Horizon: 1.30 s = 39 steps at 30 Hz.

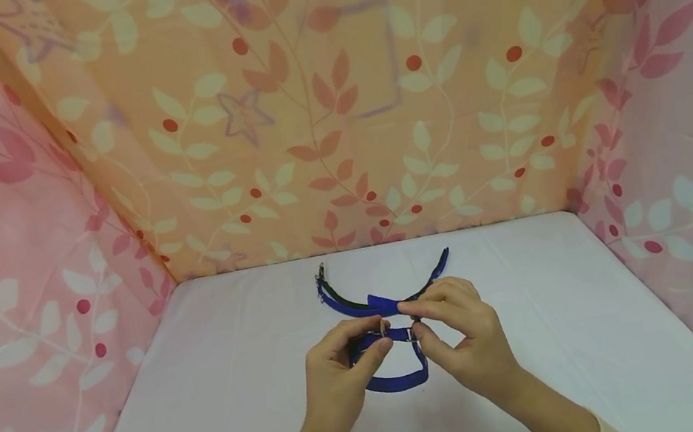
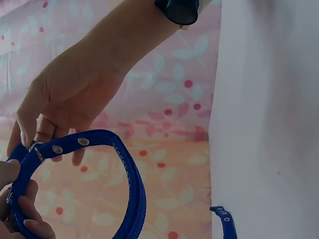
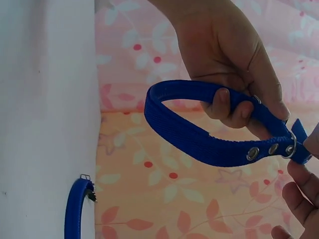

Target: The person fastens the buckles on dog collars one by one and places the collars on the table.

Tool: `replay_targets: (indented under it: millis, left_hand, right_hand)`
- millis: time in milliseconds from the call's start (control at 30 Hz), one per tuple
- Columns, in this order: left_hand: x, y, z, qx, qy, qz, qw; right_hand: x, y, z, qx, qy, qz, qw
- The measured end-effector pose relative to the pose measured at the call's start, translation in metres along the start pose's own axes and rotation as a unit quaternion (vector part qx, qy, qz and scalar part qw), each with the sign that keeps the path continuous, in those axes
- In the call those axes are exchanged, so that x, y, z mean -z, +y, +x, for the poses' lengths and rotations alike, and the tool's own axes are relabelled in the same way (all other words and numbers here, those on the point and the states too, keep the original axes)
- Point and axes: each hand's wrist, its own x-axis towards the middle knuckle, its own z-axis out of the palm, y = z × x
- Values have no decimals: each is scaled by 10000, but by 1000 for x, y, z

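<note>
A blue collar [image 1: 399, 385] with metal eyelets is held between both hands as a closed loop. My left hand [image 1: 336, 370] grips the band with thumb and curled fingers, as the right wrist view shows. My right hand [image 1: 467, 328] pinches the strap end by the metal ring [image 3: 292, 148]. That strap end passes through the ring, and the eyelets [image 3: 253, 153] lie just beside it. Fingers partly hide the band near the left hand. A second blue collar [image 1: 350, 308] lies curved on the table beyond the hands, its middle close to the right fingertips in the head view.
The white table [image 1: 215, 415] stretches around the hands. An orange patterned curtain [image 1: 303, 103] stands behind it, with pink patterned curtains [image 1: 15, 295] at the sides. A dark device [image 2: 182, 11] sits on the right wrist.
</note>
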Motion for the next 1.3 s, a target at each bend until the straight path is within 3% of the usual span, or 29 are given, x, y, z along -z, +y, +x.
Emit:
replay_targets:
  millis: [133, 400, 800, 1067, 1300]
  left_hand:
    - [1, 1, 0, 66, 21, -192, 9998]
    - [5, 4, 2, 651, 264, -494, 9963]
    - [5, 6, 1, 545, -53, -501, 9972]
    - [7, 10, 2, 1082, -501, -342, 9923]
    - [7, 9, 2, 1263, -544, -251, 9902]
  right_hand:
    - [5, 1, 3, 175, -85, 24, 9998]
    - [13, 5, 9, 315, -243, -40, 9992]
    - [17, 5, 11, 887, -892, -344, 9915]
    - [23, 0, 12, 573, -1782, -364, 9817]
    - [22, -4, 5, -691, -2002, -468, 9762]
